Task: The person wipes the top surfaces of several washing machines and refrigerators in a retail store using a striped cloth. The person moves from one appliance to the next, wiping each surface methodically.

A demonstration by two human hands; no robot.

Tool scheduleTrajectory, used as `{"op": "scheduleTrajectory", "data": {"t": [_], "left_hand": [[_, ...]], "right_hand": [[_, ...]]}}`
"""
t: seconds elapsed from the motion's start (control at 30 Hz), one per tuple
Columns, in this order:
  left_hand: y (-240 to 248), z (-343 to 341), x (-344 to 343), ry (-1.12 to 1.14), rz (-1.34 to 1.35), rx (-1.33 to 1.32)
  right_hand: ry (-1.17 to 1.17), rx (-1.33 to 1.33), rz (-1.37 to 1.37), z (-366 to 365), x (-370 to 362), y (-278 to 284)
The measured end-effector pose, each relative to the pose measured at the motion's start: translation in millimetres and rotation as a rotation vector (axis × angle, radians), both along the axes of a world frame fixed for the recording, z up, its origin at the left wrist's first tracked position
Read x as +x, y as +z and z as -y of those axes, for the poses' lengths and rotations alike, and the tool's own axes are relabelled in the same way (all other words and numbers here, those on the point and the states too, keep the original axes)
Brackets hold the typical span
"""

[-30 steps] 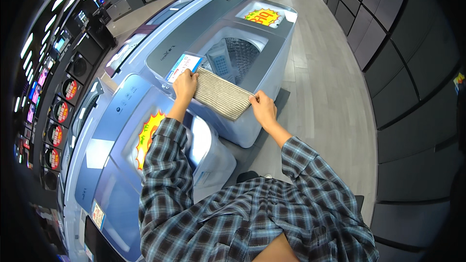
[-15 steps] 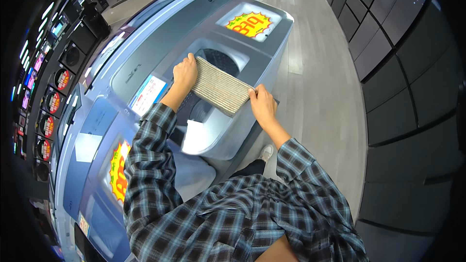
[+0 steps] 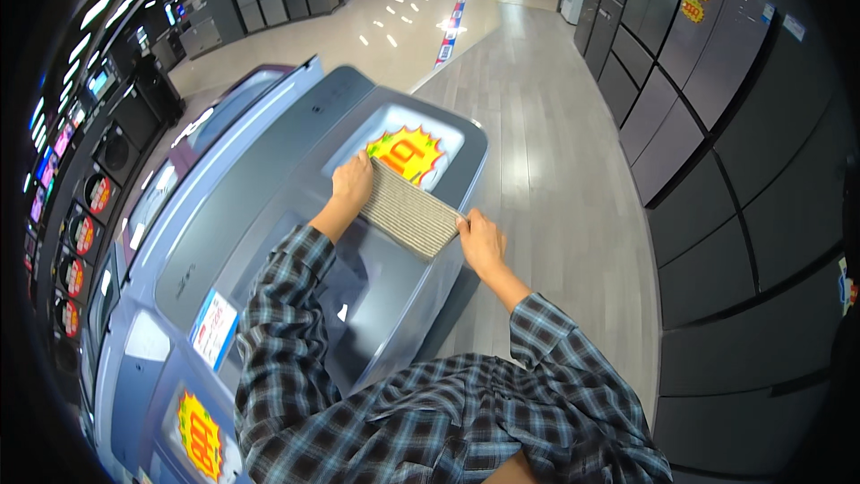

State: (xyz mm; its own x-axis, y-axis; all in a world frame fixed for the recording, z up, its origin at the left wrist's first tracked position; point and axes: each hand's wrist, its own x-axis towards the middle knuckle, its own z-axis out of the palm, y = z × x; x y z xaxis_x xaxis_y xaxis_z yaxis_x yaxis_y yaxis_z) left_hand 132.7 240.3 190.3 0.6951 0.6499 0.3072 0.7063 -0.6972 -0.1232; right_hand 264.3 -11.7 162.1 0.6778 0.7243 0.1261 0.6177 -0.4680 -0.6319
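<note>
Both of my hands hold a beige rectangular pad with fine ribs, perhaps pleated (image 3: 410, 213); its exact kind I cannot make out. My left hand (image 3: 352, 183) is closed on its upper left end. At the opposite end, my right hand (image 3: 482, 238) pinches the right corner. The pad is stretched flat and slightly tilted above a blue-grey top-loading washing machine (image 3: 251, 166). Part of a yellow-and-red starburst sign (image 3: 414, 151) on the machine's top is covered by the pad and my left hand.
A white-and-blue card (image 3: 213, 330) stands on the washer's left side. Another machine with a starburst sign (image 3: 199, 435) is at the lower left. Dark refrigerators (image 3: 717, 206) line the right, beyond a grey plank floor (image 3: 555, 170). Front-loading washers (image 3: 97, 193) stand far left.
My view has tilted up and shifted forward, so more floor and far refrigerators show. The pad, still in both hands, now hangs over the starburst sign instead of the washer's round opening.
</note>
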Motion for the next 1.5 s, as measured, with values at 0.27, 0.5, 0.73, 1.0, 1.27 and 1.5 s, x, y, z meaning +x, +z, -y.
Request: {"op": "scheduleTrajectory", "data": {"t": [0.27, 0.5, 0.73, 1.0, 1.27, 1.5], "left_hand": [[-9, -53, 101, 0.062, 0.065, -0.02], [-18, -99, 147, 0.237, 0.091, 0.036], [-24, -120, 160, 0.512, 0.169, 0.057], [-25, -112, 165, 0.663, 0.258, 0.122], [-22, -108, 139, 0.917, 0.263, 0.148], [-21, -160, 126, 1.175, 0.196, 0.212]], "right_hand": [[-0.049, 0.098, -0.11, -63, 116, -16], [0.148, 0.036, 0.003, -136, 208, -18], [0.539, 0.093, 0.015, -200, 267, -19], [0.811, 0.046, 0.004, -259, 290, -38], [1.066, 0.06, 0.137, -340, 288, -28], [1.249, 0.19, 0.15, -454, 277, -22]]}}
